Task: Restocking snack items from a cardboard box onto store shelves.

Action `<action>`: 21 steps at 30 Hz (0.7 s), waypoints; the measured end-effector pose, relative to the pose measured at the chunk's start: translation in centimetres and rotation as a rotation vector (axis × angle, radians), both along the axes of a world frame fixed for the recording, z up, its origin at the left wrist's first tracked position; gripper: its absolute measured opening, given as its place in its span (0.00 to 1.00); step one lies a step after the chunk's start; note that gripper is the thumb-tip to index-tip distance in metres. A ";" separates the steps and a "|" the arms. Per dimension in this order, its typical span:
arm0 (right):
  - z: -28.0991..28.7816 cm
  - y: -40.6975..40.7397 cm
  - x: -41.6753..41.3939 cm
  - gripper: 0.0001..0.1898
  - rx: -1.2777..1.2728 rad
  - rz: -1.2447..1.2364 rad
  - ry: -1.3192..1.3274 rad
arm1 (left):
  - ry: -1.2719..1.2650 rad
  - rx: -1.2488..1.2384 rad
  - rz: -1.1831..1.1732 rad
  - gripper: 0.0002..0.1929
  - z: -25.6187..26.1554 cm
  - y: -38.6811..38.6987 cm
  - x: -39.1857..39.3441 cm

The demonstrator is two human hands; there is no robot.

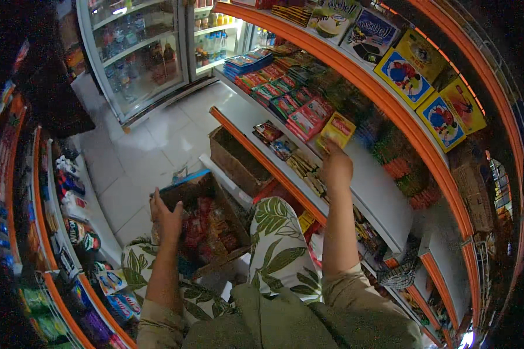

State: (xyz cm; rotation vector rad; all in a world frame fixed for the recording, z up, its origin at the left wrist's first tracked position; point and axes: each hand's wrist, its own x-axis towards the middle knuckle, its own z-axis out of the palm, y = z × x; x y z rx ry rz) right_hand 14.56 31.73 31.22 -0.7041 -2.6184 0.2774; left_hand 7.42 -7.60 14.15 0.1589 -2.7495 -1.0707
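Observation:
My right hand [337, 168] reaches over the orange-edged shelf and touches the near edge of a yellow packet [338, 130], which lies beside stacked red packets [309, 115]; whether the fingers grip it is not clear. Further along the same shelf are green packets [273, 91] and blue packets [246, 63]. At the left rim of an open cardboard box [240, 213], my left hand [168, 213] rests with thumb and fingers apart. Red packets [201, 218] and orange packets [225, 224] lie inside the box, which stands between my knees.
Glass-door drink coolers [139, 56] stand ahead. A second cardboard box [236, 161] sits beneath the shelf's orange edge [266, 163]. Small sachets [305, 170] line the shelf's front. Another stocked shelf [100, 213] runs along the left, and an upper shelf [353, 74] overhangs on the right.

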 end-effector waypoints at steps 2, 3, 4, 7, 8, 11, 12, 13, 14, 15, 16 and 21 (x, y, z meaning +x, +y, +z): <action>1.6 -1.1 2.2 0.17 -0.193 -0.046 0.165 | -0.058 0.332 -0.158 0.37 0.3 0.8 0.2; 2.3 -2.1 3.3 0.16 -0.358 -0.107 0.287 | -0.008 0.302 -0.252 0.33 0.7 1.3 0.5; 2.9 -3.0 4.3 0.16 -0.402 -0.083 0.320 | -0.155 0.561 -0.379 0.31 1.1 2.1 0.5; 1.9 -8.1 6.1 0.13 -0.515 0.025 0.463 | -0.421 0.977 -0.602 0.33 2.9 4.8 1.8; 0.7 -10.1 6.0 0.12 -0.382 0.164 0.477 | -0.516 1.070 -0.618 0.34 3.4 5.7 2.4; -3.8 -16.2 5.8 0.12 -0.563 0.692 0.276 | -0.761 1.615 -0.650 0.33 3.5 7.3 3.1; -5.7 -18.4 4.8 0.13 -0.671 0.825 0.259 | -0.693 1.739 -0.761 0.32 3.1 7.1 3.0; -7.1 -19.7 4.4 0.13 -0.645 0.865 0.151 | -0.692 1.673 -0.674 0.32 2.4 6.2 2.7; -8.3 -20.5 4.0 0.13 -0.613 0.910 0.096 | -0.724 1.547 -0.549 0.31 1.6 5.1 2.1; -9.2 -20.9 2.7 0.13 -0.694 0.796 -0.149 | -0.755 1.420 -0.425 0.30 0.5 3.9 1.4; -9.7 -20.6 2.0 0.12 -0.699 0.799 -0.148 | -0.787 1.298 -0.319 0.28 -0.7 2.8 0.8; -10.0 -16.9 -3.2 0.17 -0.553 0.550 -0.326 | -0.671 0.330 -0.323 0.32 -5.1 -2.6 -3.7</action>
